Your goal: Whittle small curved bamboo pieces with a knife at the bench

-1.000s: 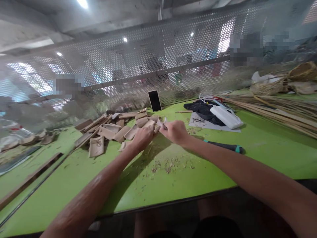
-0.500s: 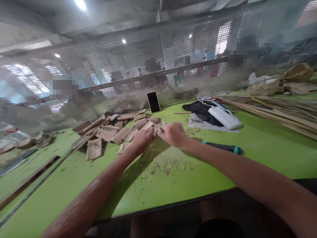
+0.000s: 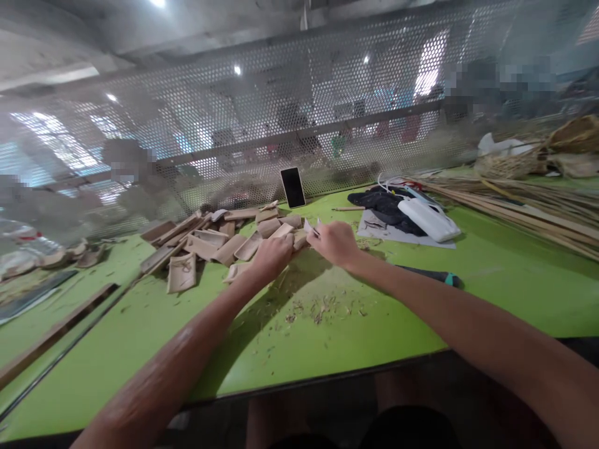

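Left hand (image 3: 275,254) clasps wood (image 3: 300,240), right hand (image 3: 337,242) pale object (image 3: 311,228).

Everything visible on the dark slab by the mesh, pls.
The dark slab looks like a phone or small tablet: flat, rectangular, blank black face, thin pale rim, probably glass and plastic. It stands near-upright on the green table, long side up, top tipped left in view, before the perforated screen; whether they touch is unclear. Neither the left hand nor right hand touches it.

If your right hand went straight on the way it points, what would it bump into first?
The right hand would probably first meet the small bamboo piece held in the left hand, though depth is unclear here.
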{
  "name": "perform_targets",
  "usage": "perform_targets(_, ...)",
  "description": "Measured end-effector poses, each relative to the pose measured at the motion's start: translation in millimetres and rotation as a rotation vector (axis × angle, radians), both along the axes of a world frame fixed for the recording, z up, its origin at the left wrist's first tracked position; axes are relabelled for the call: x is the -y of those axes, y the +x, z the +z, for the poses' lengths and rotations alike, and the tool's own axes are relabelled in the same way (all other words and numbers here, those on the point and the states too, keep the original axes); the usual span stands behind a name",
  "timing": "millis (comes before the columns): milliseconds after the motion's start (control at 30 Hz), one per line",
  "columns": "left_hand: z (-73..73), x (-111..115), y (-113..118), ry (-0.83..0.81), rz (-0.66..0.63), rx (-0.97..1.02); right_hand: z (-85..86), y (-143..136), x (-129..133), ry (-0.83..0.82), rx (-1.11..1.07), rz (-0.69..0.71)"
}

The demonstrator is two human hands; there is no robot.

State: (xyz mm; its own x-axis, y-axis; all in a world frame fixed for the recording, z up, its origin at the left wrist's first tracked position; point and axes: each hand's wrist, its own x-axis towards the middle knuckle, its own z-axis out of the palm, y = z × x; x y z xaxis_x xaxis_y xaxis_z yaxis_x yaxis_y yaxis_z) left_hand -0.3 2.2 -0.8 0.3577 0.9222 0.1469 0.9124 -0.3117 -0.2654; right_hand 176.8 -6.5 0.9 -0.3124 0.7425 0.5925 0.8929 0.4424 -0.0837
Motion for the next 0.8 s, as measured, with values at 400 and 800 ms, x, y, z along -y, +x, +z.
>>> perform_targets(400, -2.9, 0.0, -1.7, -0.024, -0.037, 0.01, -0.6, 0.8, -0.3, -0.02, 0.004, 0.152)
perform_targets(800, 0.1, 0.1, -0.8, -0.018, -0.015, 0.016, -3.4, 2.9, -4.7, 0.028, -0.014, 0.138)
